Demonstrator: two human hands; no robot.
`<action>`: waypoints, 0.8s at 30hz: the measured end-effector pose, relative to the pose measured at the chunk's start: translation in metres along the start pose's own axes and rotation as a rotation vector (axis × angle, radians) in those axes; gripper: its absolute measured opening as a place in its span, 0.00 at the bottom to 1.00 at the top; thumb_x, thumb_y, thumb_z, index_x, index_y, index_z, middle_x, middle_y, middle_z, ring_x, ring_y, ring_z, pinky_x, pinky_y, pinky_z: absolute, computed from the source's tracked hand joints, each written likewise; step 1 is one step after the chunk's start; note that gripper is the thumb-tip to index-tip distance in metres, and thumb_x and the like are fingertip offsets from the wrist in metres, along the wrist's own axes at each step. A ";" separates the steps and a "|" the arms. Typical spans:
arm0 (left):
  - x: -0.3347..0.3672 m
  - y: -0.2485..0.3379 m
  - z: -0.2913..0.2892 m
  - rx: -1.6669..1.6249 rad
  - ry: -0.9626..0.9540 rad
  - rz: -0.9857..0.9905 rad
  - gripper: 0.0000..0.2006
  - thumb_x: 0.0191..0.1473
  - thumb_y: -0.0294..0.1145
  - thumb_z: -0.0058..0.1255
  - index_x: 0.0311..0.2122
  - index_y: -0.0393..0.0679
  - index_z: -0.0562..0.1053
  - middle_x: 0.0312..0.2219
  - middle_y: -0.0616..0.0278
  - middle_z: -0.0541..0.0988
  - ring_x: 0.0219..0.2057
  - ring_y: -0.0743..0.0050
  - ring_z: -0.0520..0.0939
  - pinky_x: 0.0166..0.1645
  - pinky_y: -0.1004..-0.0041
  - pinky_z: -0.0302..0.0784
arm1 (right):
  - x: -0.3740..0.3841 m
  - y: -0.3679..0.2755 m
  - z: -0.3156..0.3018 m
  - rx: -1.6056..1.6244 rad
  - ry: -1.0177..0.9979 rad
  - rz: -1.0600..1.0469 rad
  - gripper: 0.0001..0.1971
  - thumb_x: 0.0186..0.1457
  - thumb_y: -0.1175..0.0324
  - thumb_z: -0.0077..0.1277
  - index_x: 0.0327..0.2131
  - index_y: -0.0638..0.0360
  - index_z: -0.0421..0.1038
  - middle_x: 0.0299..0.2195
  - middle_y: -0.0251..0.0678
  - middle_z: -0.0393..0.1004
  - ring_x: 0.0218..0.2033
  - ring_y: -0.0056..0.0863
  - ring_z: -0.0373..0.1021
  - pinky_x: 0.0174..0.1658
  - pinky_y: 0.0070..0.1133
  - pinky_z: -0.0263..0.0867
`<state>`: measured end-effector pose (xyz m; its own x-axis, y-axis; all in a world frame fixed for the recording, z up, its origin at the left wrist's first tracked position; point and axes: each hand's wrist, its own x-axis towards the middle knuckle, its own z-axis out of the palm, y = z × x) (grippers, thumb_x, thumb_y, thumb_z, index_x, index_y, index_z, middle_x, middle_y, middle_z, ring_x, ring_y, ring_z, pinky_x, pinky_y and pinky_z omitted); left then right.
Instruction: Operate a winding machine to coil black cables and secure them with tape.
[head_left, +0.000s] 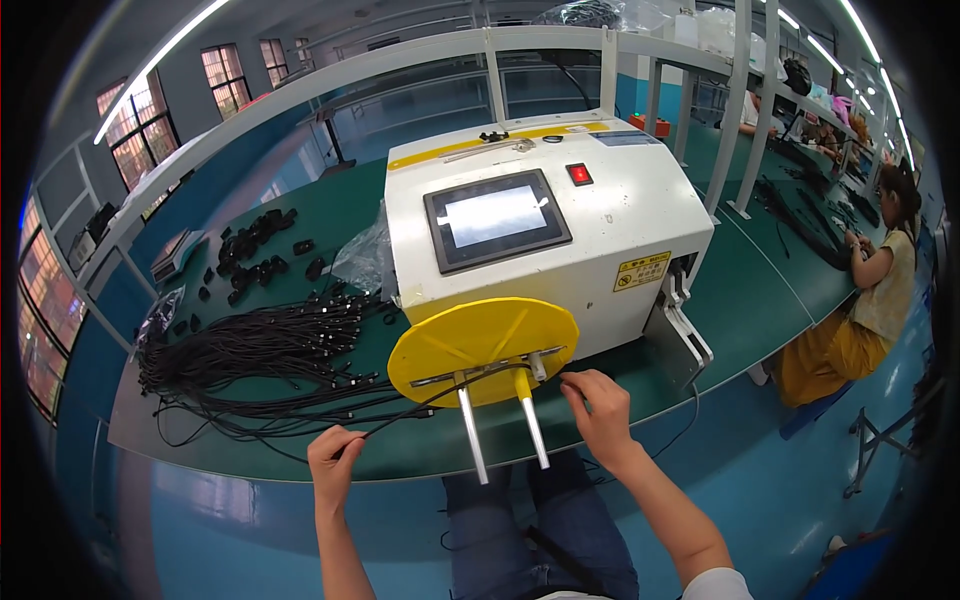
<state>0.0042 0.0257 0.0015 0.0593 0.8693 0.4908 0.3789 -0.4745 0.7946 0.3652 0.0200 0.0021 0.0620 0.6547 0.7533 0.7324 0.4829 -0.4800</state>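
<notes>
My left hand (335, 455) pinches a thin black cable (420, 398) near the table's front edge. The cable runs up and right to the yellow disc (480, 340) on the front of a white machine (610, 230). Two metal pegs (500, 425) stick out from the disc toward me. My right hand (598, 410) is closed on the cable's other end just right of the pegs, at the disc's lower right edge. The machine has a dark touch screen (497, 218) and a red switch (579, 174).
A heap of black cables (260, 355) lies on the green table (750, 290) left of the machine, with small black parts (255, 250) behind it and a clear plastic bag (365, 255). A person sits at the bench on the right (880, 290). My legs are under the table edge.
</notes>
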 end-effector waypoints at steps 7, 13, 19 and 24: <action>-0.001 0.000 0.001 -0.004 0.016 0.006 0.03 0.47 0.21 0.53 0.29 0.34 0.76 0.18 0.65 0.70 0.20 0.81 0.68 0.23 0.80 0.57 | 0.013 -0.011 0.021 -0.122 0.003 -0.096 0.08 0.38 0.78 0.58 0.25 0.63 0.70 0.22 0.37 0.71 0.23 0.35 0.70 0.25 0.25 0.64; -0.002 -0.001 0.004 -0.015 0.046 0.020 0.04 0.45 0.17 0.53 0.29 0.33 0.76 0.19 0.64 0.71 0.21 0.80 0.69 0.24 0.80 0.60 | 0.013 -0.010 0.023 -0.143 0.055 -0.154 0.07 0.40 0.75 0.57 0.22 0.59 0.67 0.18 0.35 0.65 0.19 0.33 0.67 0.22 0.26 0.63; -0.004 -0.008 0.003 -0.048 0.052 0.001 0.03 0.46 0.18 0.53 0.29 0.33 0.76 0.19 0.64 0.71 0.21 0.80 0.69 0.25 0.81 0.60 | 0.013 -0.015 0.023 -0.022 0.055 -0.114 0.08 0.38 0.77 0.58 0.23 0.61 0.68 0.20 0.37 0.69 0.21 0.36 0.68 0.23 0.26 0.64; -0.002 -0.007 0.006 -0.064 0.057 -0.026 0.03 0.47 0.18 0.52 0.29 0.33 0.76 0.19 0.65 0.70 0.21 0.81 0.68 0.25 0.81 0.59 | 0.013 -0.016 0.025 -0.002 0.039 -0.036 0.07 0.38 0.78 0.58 0.23 0.62 0.68 0.21 0.38 0.70 0.22 0.36 0.69 0.24 0.26 0.64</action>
<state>0.0069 0.0279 -0.0074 -0.0033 0.8728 0.4880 0.3200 -0.4614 0.8275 0.3374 0.0351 0.0085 0.0621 0.6136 0.7872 0.7357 0.5048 -0.4515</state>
